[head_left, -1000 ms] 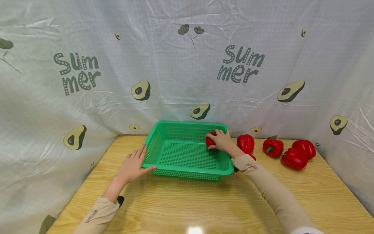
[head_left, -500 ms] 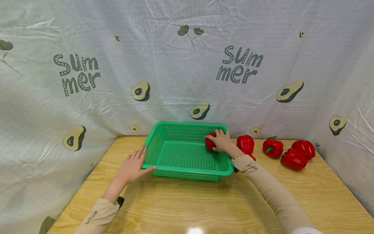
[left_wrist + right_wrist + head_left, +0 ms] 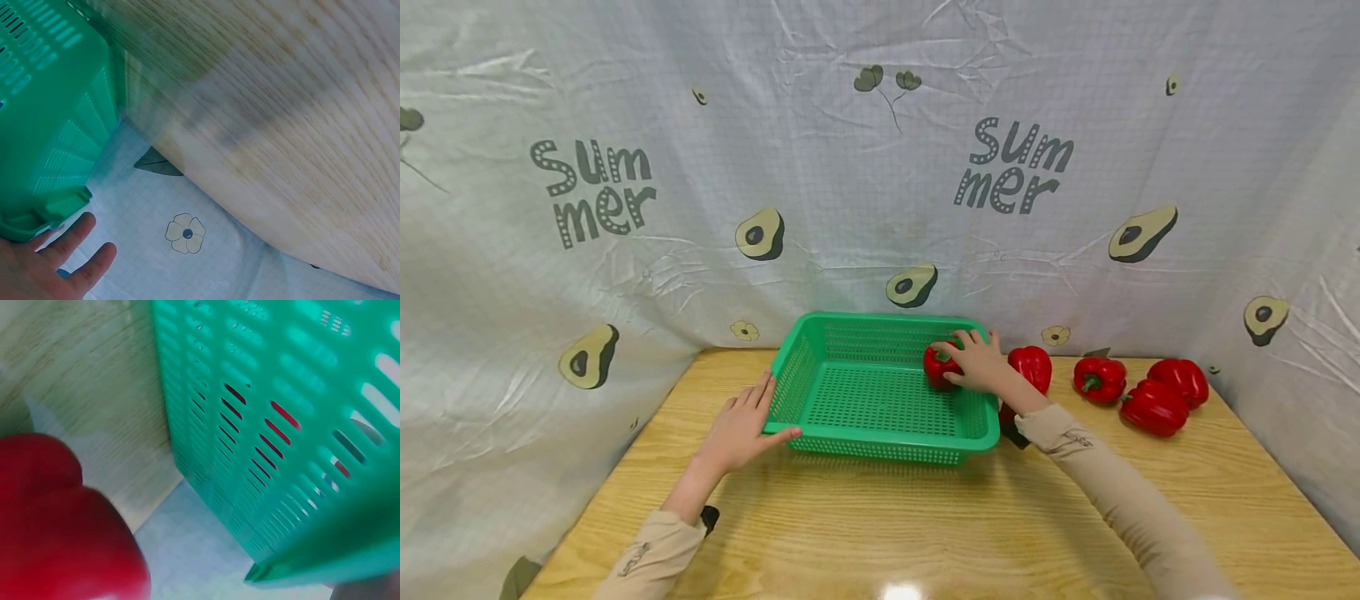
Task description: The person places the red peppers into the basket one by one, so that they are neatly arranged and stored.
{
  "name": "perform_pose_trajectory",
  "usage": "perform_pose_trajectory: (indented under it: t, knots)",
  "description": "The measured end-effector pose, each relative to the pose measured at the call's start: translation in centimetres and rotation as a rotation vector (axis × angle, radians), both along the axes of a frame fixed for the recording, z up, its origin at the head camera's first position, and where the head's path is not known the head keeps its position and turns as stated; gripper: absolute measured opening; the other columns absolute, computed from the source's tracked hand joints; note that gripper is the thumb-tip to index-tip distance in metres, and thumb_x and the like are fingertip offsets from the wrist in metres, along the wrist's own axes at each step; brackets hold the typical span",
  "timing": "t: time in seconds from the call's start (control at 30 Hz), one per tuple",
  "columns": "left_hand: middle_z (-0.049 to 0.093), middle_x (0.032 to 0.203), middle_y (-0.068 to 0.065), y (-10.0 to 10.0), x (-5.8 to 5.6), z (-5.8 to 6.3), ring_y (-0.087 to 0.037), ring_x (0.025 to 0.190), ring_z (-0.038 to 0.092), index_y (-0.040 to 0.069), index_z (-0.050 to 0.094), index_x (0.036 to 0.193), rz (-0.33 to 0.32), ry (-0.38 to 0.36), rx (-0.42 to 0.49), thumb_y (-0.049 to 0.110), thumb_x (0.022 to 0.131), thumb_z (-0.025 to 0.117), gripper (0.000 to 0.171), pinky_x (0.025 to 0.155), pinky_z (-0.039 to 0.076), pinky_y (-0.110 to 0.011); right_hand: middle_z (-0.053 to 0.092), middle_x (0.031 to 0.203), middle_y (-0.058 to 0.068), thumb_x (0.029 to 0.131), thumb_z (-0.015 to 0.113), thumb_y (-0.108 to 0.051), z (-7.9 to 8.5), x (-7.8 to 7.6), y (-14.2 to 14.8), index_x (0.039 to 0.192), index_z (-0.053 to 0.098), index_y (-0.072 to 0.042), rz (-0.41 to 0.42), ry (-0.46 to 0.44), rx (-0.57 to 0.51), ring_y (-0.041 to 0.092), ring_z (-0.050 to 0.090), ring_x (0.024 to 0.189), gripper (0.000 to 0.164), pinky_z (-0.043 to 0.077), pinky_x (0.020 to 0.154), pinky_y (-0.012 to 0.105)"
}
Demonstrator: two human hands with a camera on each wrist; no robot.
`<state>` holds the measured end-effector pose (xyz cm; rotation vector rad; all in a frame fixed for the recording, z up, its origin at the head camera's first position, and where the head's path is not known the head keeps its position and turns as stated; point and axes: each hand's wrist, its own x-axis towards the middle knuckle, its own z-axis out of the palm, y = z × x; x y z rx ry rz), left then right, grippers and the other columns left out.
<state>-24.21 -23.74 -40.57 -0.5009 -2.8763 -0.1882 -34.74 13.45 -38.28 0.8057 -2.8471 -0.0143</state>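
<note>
A green plastic basket (image 3: 880, 437) stands on the wooden table. Inside it, against the right end, sits a red bell pepper (image 3: 934, 372) with its green stem showing. My right hand (image 3: 981, 364) reaches over the right rim; its fingers are spread loosely beside and over that pepper, no longer wrapped round it. In the right wrist view, red shows through the slots of the basket wall (image 3: 206, 444). My left hand (image 3: 741, 429) lies with straight fingers along the basket's left rim, thumb over the front corner. In the left wrist view, its fingers (image 3: 72, 240) extend under the rim.
Just right of the basket stands another red bell pepper (image 3: 1032, 367), with more red under the right wrist. Farther right lie a bell pepper (image 3: 1099, 379) with its stem forward and two more bell peppers (image 3: 1154, 408) touching. A printed white cloth (image 3: 850, 167) hangs behind the table.
My right hand has loosened from the bell pepper and drawn slightly right, uncovering its stem. The pepper stays in the basket's right end. The left hand has not moved.
</note>
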Motion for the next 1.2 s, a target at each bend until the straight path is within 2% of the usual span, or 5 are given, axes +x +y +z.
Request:
perform_pose_trajectory:
  t: [0.23,0.57,0.83,1.03,1.2]
  knots:
    - [0.019,0.146,-0.022,0.1,0.0,-0.1,-0.040,0.127,0.032,-0.006,0.020,0.139,0.003,0.003,0.004,0.060,0.080,0.050,0.093,0.097,0.032,-0.055,0.044,0.126,0.014,0.084,0.060,-0.034,0.5,1.5,1.2,0.130,0.046,-0.022,0.050,0.103,-0.030,0.033,0.040,0.113,0.049,0.023,0.090,0.063]
    - [0.018,0.147,-0.022,0.1,0.0,-0.3,-0.040,0.127,0.031,-0.007,0.019,0.140,0.004,-0.009,0.022,0.060,0.080,0.050,0.094,0.098,0.031,-0.055,0.050,0.117,0.012,0.080,0.065,-0.030,0.0,4.1,3.0,0.125,0.051,-0.016,0.184,0.293,-0.093,0.028,0.045,0.105,0.048,0.028,0.085,0.057]
    - [0.018,0.147,-0.021,0.1,-0.1,-0.3,-0.041,0.127,0.032,-0.006,0.019,0.140,0.003,0.001,0.023,0.060,0.080,0.050,0.094,0.097,0.031,-0.055,0.052,0.118,0.011,0.081,0.064,-0.029,-0.2,6.1,4.3,0.125,0.051,-0.016,0.193,0.301,-0.141,0.027,0.045,0.108,0.048,0.031,0.083,0.055]
    - [0.017,0.147,-0.021,0.1,0.0,-0.3,-0.040,0.128,0.031,-0.006,0.018,0.140,0.006,-0.007,0.029,0.060,0.080,0.050,0.094,0.098,0.031,-0.055,0.053,0.115,0.013,0.078,0.066,-0.025,-1.6,7.0,5.8,0.123,0.051,-0.009,0.231,0.365,-0.206,0.028,0.047,0.105,0.050,0.030,0.083,0.054]
    - [0.017,0.147,-0.022,0.0,0.0,-0.3,-0.041,0.127,0.030,-0.007,0.018,0.140,0.009,-0.014,0.036,0.060,0.080,0.050,0.095,0.098,0.030,-0.056,0.053,0.115,0.016,0.081,0.063,-0.024,-3.0,7.5,7.3,0.121,0.050,-0.002,0.210,0.382,-0.293,0.031,0.046,0.103,0.047,0.027,0.083,0.053]
